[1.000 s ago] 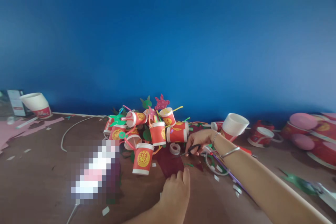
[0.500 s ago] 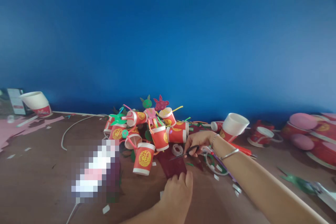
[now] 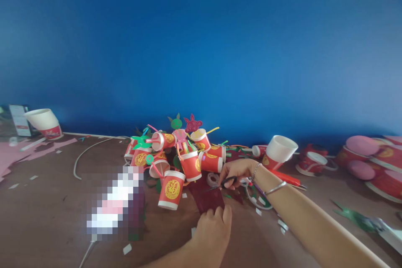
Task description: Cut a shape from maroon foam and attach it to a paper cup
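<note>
My right hand [image 3: 238, 172] is closed round the black handles of a pair of scissors [image 3: 229, 181], whose thin blades point left over a dark red sheet of paper [image 3: 206, 202]. At the sheet's near edge, my left hand [image 3: 213, 231] has its fingers curled down and pressed together on the paper. A white roll of tape [image 3: 213, 179] lies just behind the blades. Left of the sheet stands a red paper cup [image 3: 171, 190] with a yellow emblem, in front of a heap of similar cups with coloured straws and cut-out animal shapes.
A blurred bright device [image 3: 114, 201] with a cable lies at left. On the right are stacked white cups [image 3: 282, 149], a red-handled tool [image 3: 287, 178], green-handled scissors [image 3: 359, 219] and pink egg shapes [image 3: 362, 145]. Paper scraps are scattered about. A blue partition [image 3: 201, 58] rises behind.
The scissors have shifted slightly over the dark red sheet, with a small turn of my right hand. My left hand stays almost in place on the sheet's near edge.
</note>
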Tool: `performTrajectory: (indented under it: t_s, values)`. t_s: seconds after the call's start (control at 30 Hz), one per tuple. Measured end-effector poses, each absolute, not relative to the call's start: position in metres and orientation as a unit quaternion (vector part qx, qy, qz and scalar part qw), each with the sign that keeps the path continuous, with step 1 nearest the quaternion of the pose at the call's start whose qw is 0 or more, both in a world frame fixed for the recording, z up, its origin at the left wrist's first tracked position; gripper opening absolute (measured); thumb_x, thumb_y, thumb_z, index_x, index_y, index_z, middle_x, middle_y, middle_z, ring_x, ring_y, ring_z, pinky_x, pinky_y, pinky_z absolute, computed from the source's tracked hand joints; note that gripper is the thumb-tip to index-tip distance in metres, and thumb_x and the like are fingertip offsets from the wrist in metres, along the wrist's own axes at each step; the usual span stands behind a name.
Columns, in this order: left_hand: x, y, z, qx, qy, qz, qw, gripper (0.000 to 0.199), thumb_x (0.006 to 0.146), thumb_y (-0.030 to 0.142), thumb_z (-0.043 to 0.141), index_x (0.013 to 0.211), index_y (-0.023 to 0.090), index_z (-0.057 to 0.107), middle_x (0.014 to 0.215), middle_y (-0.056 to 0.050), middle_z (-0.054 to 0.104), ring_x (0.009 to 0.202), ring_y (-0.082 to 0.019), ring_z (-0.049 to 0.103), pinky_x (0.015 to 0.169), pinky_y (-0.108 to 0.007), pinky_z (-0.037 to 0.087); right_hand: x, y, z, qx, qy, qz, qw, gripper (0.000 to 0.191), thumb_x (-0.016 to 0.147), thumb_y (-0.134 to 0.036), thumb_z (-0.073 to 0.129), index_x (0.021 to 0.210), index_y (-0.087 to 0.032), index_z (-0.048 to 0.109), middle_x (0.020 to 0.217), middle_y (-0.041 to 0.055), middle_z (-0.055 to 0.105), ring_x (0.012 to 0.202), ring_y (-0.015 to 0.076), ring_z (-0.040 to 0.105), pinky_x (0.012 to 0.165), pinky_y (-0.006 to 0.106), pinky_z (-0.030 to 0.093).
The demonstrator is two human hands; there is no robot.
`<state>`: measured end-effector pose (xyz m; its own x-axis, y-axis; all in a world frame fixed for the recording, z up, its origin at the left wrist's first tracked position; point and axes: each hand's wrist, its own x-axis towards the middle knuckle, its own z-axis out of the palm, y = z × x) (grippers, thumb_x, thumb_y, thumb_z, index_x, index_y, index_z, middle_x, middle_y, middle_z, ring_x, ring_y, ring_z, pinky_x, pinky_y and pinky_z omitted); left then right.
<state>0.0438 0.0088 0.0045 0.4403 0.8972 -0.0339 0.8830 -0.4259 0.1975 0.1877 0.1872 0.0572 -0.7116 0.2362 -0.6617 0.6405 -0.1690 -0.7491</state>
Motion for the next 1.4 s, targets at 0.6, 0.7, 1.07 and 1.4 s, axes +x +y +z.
performTrajectory:
  t_s: [0.6, 0.7, 1.07, 1.4]
  values:
    - [0.039, 0.009, 0.019, 0.861, 0.488, 0.004, 0.14, 0.058, 0.076, -0.002, 0.048, 0.132, 0.008, 0.036, 0.109, -0.018, 0.061, 0.092, -0.031, 0.063, 0.072, -0.044, 0.054, 0.186, 0.176, 0.057, 0.373, 0.632, -0.668, 0.121, 0.038, 0.056, -0.032, 0.081, 0.086, -0.012, 0.073, 0.055, -0.003, 0.059, 0.048, 0.0041, 0.052, 0.042, 0.01, 0.04]
    - [0.039, 0.008, 0.022, 0.864, 0.483, 0.002, 0.141, 0.062, 0.073, -0.003, 0.049, 0.133, 0.008, 0.035, 0.11, -0.018, 0.061, 0.093, -0.031, 0.062, 0.073, -0.043, 0.054, 0.187, 0.175, 0.056, 0.377, 0.636, -0.662, 0.122, 0.04, 0.055, -0.033, 0.081, 0.089, -0.012, 0.073, 0.056, -0.0029, 0.06, 0.048, 0.0042, 0.052, 0.041, 0.01, 0.038]
    - [0.036, 0.009, 0.01, 0.889, 0.445, 0.027, 0.104, 0.084, 0.058, 0.004, 0.067, 0.134, 0.012, 0.03, 0.111, -0.015, 0.06, 0.091, -0.027, 0.061, 0.073, -0.035, 0.05, 0.184, 0.168, 0.054, 0.383, 0.68, -0.617, 0.105, 0.036, 0.06, -0.03, 0.077, 0.092, -0.014, 0.073, 0.056, -0.0028, 0.061, 0.044, 0.0031, 0.047, 0.038, 0.011, 0.032]
    - [0.017, 0.014, 0.014, 0.87, 0.425, 0.243, 0.054, 0.027, 0.082, 0.013, 0.05, 0.107, 0.022, 0.049, 0.09, -0.002, 0.061, 0.082, -0.02, 0.054, 0.072, -0.031, 0.042, 0.23, 0.128, 0.069, 0.42, 0.629, -0.641, -0.128, 0.038, 0.058, -0.025, 0.077, 0.091, -0.018, 0.059, 0.074, -0.0013, 0.063, 0.061, 0.0103, 0.056, 0.047, 0.016, 0.039]
